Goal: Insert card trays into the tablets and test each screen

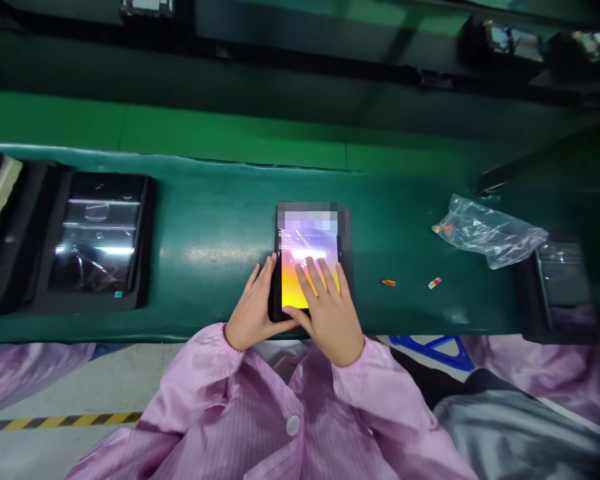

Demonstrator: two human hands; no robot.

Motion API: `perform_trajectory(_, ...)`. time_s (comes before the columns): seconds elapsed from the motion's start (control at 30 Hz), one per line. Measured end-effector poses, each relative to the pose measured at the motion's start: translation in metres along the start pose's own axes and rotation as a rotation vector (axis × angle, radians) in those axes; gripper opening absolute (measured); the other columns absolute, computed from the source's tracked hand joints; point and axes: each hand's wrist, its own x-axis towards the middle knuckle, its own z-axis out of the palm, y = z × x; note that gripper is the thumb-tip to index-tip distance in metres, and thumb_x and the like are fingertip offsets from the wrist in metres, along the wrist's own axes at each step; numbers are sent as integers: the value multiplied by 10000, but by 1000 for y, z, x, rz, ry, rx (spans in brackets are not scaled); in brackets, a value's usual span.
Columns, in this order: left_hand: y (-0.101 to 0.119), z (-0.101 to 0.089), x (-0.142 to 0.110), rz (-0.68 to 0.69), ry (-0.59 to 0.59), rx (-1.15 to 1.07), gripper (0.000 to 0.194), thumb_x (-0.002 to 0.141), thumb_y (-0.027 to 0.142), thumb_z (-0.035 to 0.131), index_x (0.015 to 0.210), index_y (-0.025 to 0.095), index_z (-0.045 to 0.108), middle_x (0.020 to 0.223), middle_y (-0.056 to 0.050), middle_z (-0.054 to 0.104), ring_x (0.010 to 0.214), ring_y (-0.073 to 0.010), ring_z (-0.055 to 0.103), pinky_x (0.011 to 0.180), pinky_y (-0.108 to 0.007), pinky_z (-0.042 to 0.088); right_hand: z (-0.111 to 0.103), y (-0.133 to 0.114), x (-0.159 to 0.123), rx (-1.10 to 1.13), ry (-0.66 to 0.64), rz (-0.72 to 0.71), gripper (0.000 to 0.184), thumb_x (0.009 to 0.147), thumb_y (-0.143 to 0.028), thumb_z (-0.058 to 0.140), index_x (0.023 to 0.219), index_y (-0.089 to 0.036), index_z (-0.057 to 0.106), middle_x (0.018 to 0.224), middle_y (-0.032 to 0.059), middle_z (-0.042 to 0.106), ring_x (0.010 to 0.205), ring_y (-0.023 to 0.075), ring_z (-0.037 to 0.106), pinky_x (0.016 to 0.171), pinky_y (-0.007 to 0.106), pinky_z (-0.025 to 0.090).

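A tablet (293, 272) with a lit purple, orange and yellow screen lies on a black foam tray (348, 230) in front of me. My left hand (257, 300) holds its lower left corner, fingers along the left edge and thumb along the bottom. Over the lower right of the screen lies my right hand (327, 303), fingers spread and holding nothing. Its thumb reaches across the bottom edge, close to the left thumb. The top of the screen is pixelated. Whether the right fingertips press the glass, I cannot tell.
At left, a dark tablet (97, 233) rests on black foam beside stacked trays (10, 220). Two small coloured pieces, one orange (389, 283) and one red-white (435, 283), lie right of my hands. Beyond are a clear plastic bag (495, 230) and another dark tablet (565, 283).
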Motion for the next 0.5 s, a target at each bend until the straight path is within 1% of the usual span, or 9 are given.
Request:
perform_trajectory(0.07,0,-1,-1,-7,-5,-15,1287,691,633,710,1530,190,-160,1586,-251,191,1459,-398,254,1157,-620,267,0,-8,-20,-9,7,-1,721,936,-596,380,1463,-105,399,1541,157,357,1419,354,328,1162,563,245)
perform_trajectory(0.13,1,-3,-2,-24,-17,-58,1314,660,626,740,1533,210,-150,1593,-241,176,1466,-402,230,1165,-629,243,0,-11,-35,-4,-5,0,721,932,-604,384,1465,-120,397,1539,143,366,1416,345,337,1154,564,250)
perform_trajectory(0.2,2,-8,-2,-51,-34,-143,1284,678,563,762,1537,228,-132,1607,-224,133,1483,-391,184,1177,-627,213,-1,-12,-43,2,-21,-7,699,934,-607,380,1460,-148,410,1534,118,382,1404,331,358,1148,566,251)
perform_trajectory(0.27,2,-13,-1,-69,-26,-263,1195,732,461,752,1543,248,-100,1622,-193,89,1500,-361,137,1195,-600,194,-3,-11,-48,2,-21,-23,680,935,-610,375,1448,-168,431,1526,103,399,1393,322,376,1140,566,256)
perform_trajectory(0.33,1,-15,6,-78,23,-381,1074,791,363,709,1549,276,-47,1634,-149,71,1511,-317,114,1219,-553,164,-6,-11,-51,3,-10,-38,662,936,-610,377,1429,-176,460,1513,100,421,1379,320,396,1132,565,263)
perform_trajectory(0.4,-2,-14,17,-96,104,-488,941,843,302,649,1549,312,27,1639,-103,97,1515,-272,122,1236,-507,137,-11,-9,-52,19,8,-54,637,938,-604,384,1398,-178,498,1480,98,470,1346,315,437,1135,565,256)
perform_trajectory(0.5,-10,-9,43,-136,268,-628,712,916,265,521,1527,353,166,1627,-48,188,1502,-217,195,1239,-447,179,-19,4,-50,69,65,-80,567,957,-555,393,1353,-175,538,1421,84,539,1307,286,478,1165,559,212)
